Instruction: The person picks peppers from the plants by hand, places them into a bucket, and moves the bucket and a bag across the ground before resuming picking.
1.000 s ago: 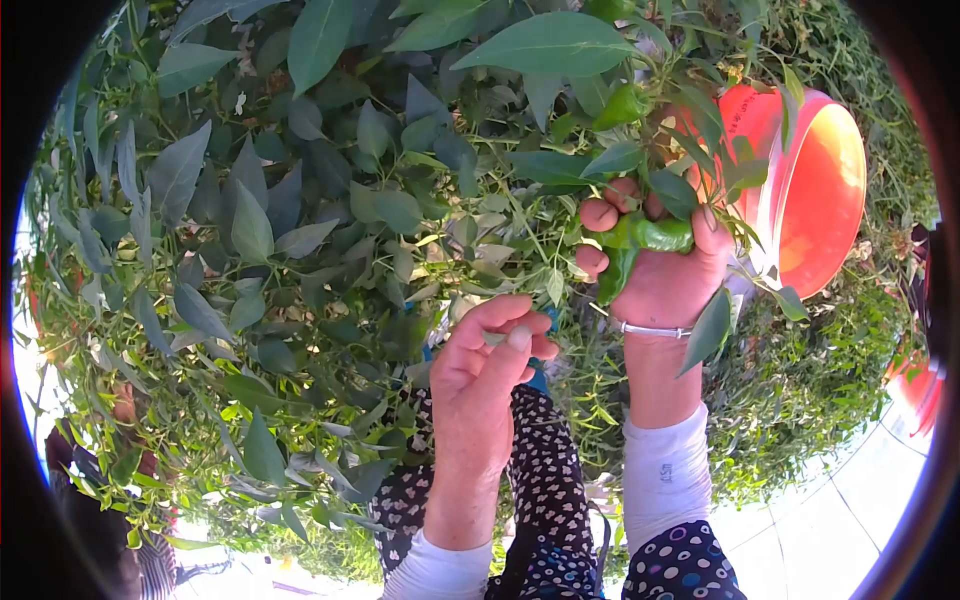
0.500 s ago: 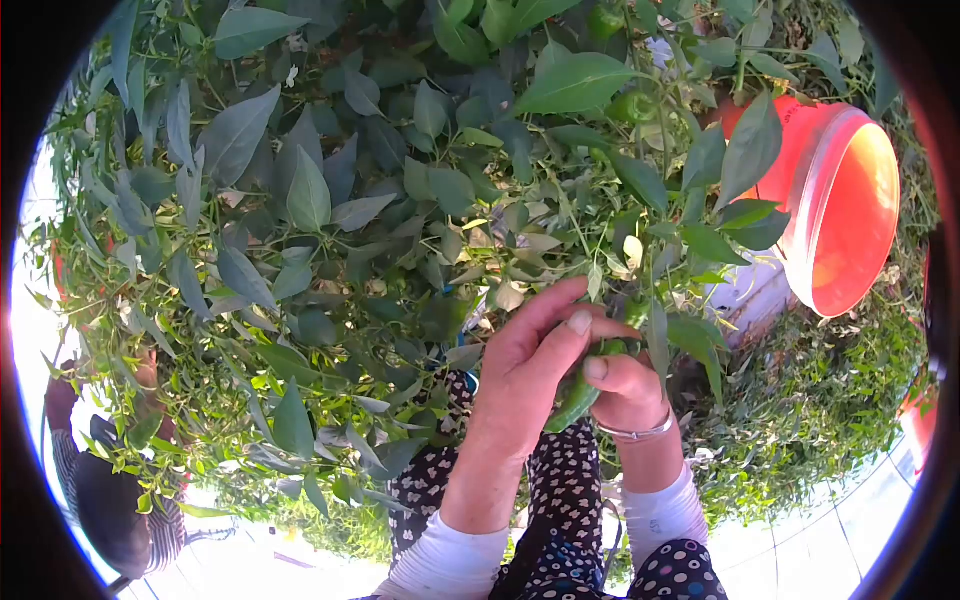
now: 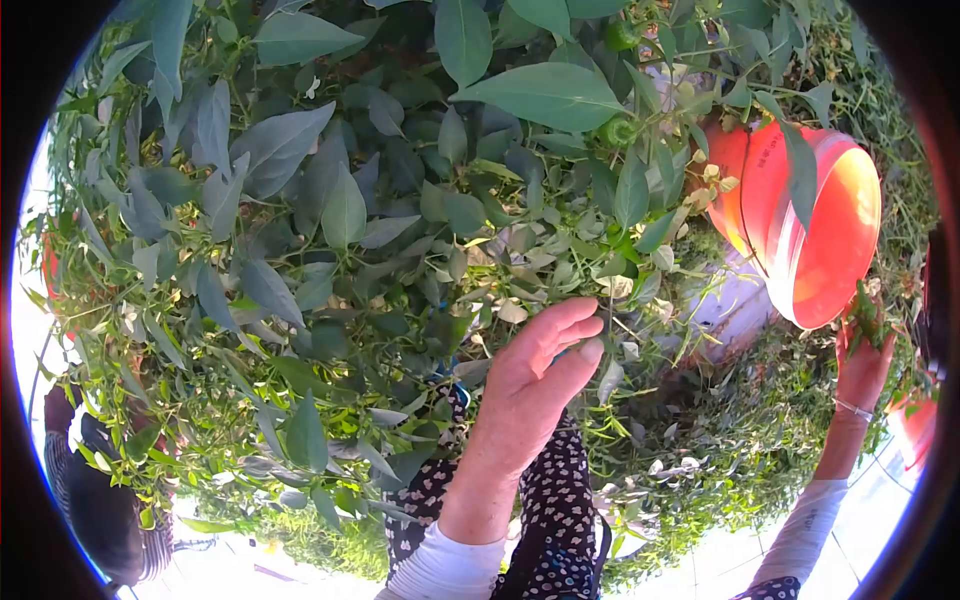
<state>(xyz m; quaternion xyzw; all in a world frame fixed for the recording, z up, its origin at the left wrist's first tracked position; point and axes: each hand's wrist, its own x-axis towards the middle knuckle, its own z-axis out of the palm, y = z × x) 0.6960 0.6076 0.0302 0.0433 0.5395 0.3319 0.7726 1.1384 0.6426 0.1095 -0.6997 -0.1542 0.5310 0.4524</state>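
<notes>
My left hand (image 3: 535,375) is among the pepper plant's leaves in the middle of the view, fingers stretched and thumb apart, with nothing visible in it. Out at the right, my right hand (image 3: 865,368) has its fingers up around green peppers (image 3: 866,318), just beside the mouth of the orange-red bucket (image 3: 728,180). How many peppers it holds cannot be made out. The bucket lies tilted, its opening facing right. Higher up, a small green pepper (image 3: 618,132) hangs on the plant.
Dense pepper foliage (image 3: 340,205) fills the left and centre. Beneath the bucket is a whitish object (image 3: 735,305). A person in dark and striped clothing (image 3: 108,500) is at the lower left. Another reddish container (image 3: 915,430) shows at the right edge.
My right hand has left the plant and swung right to the bucket, carrying green pepper. My left hand stays near the same spot, its fingers now free of the pepper.
</notes>
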